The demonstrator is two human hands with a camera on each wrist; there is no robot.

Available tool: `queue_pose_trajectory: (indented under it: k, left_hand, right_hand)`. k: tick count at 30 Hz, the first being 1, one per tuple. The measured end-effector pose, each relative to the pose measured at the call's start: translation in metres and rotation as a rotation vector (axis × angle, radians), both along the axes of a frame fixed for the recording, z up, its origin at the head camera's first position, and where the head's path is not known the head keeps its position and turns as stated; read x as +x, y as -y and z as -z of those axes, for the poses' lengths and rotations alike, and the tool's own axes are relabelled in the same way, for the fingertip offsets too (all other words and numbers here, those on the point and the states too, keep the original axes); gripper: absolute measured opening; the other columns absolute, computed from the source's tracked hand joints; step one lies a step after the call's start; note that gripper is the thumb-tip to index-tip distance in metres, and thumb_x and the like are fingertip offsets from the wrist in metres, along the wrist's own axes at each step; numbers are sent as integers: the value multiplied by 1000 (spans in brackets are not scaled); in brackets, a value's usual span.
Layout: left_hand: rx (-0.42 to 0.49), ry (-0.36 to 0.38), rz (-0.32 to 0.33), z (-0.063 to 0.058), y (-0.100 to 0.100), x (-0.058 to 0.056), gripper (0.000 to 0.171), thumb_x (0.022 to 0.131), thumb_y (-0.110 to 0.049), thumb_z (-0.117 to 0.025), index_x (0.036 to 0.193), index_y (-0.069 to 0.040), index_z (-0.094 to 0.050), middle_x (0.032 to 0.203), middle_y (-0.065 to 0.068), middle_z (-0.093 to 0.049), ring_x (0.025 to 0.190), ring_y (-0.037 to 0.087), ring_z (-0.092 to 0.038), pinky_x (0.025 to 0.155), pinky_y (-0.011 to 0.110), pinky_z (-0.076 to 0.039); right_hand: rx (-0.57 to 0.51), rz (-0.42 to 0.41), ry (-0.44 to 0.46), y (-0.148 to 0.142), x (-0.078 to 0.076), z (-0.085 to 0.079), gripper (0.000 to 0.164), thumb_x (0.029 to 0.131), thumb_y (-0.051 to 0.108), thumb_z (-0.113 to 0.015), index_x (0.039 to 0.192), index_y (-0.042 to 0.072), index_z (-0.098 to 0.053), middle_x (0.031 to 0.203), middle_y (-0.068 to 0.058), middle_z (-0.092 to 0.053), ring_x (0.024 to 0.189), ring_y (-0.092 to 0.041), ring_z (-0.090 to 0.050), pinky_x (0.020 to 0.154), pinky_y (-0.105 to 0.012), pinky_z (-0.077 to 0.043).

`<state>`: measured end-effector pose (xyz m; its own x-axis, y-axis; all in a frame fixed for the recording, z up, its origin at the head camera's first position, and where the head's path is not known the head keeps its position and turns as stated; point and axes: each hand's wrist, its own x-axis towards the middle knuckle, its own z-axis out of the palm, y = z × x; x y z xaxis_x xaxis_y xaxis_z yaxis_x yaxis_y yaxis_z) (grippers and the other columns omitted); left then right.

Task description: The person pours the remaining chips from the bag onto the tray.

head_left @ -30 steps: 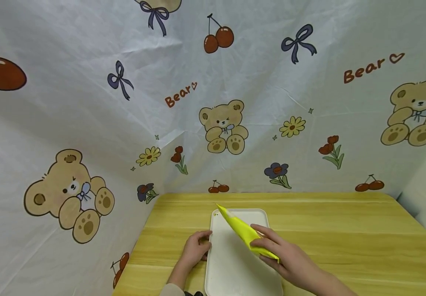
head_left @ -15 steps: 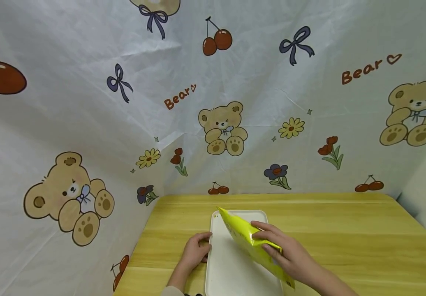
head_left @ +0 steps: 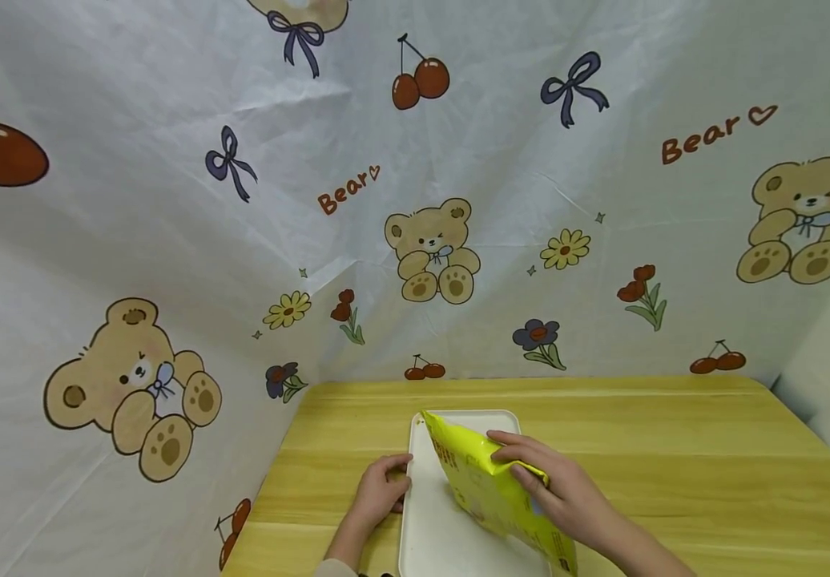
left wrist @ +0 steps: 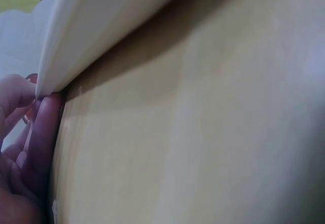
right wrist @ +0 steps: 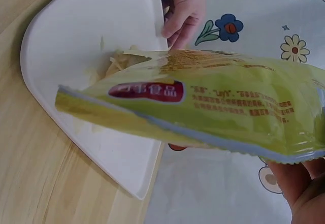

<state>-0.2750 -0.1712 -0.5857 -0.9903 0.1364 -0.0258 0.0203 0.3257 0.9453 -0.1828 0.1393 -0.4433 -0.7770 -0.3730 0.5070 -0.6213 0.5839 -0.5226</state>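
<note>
Head view: from where I stand, the right hand [head_left: 562, 489] has the yellow bag [head_left: 490, 497] firmly by its upper edge, fingers on one face and thumb on the other. The bag is tilted over the white tray [head_left: 437, 533], its pointed end by the far left corner and its lower end slanting toward the near right side; whether it touches the tray, I cannot tell. Brown print shows on its face.

At the tray's left side, the left hand [head_left: 379, 489] grasps the rim; up close in the left wrist view, the rim is pinched between its fingers. A pale sleeve [head_left: 336, 569] shows at that arm.

From the right wrist, I can see a red label [right wrist: 146, 91] with white characters near one end of the bag. Just past the bag, pale yellow pieces [right wrist: 119, 64] lie on the tray, partly hidden by the bag.

Under everything is a wood-grain table [head_left: 674, 457], reaching well out to the right of the tray. Behind it hangs a creased white cloth [head_left: 501, 144] printed with bears, cherries, bows, flowers and the word "Bear".
</note>
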Motion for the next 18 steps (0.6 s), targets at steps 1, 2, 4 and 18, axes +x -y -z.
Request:
queue_pose_trajectory:
  k: [1,2,4,18]
  left_hand:
    - [3,-4,1,0,0,0,42,88,-3,-66,130,-4,-65,116,13,-60,61,9,-55,47,29,-57]
    - [6,-3,1,0,0,0,42,88,-3,-66,130,-4,-65,116,13,-60,61,9,-55,47,29,-57]
    - [10,6,2,1,0,0,42,88,-3,-66,131,-5,-65,116,13,-60,61,9,-55,48,29,-57]
    - [14,2,9,3,1,-2,43,88,-2,-64,132,-5,-64,117,13,-60,60,10,-54,47,30,-57]
  right_hand:
    - [-3,4,2,0,0,0,23,102,19,-57,114,35,-67,139,14,-60,126,-16,-61,98,-35,-57]
    - [-6,5,0,0,0,0,23,102,18,-56,114,35,-67,138,14,-61,125,-15,-62,98,-35,-57]
    - [-6,4,-13,-1,-1,0,23,102,17,-56,114,34,-67,136,14,-62,124,-15,-62,97,-35,-58]
    - [-67,7,-43,-6,-4,0,27,103,11,-53,114,32,-67,134,10,-65,127,-14,-60,103,-17,-49]
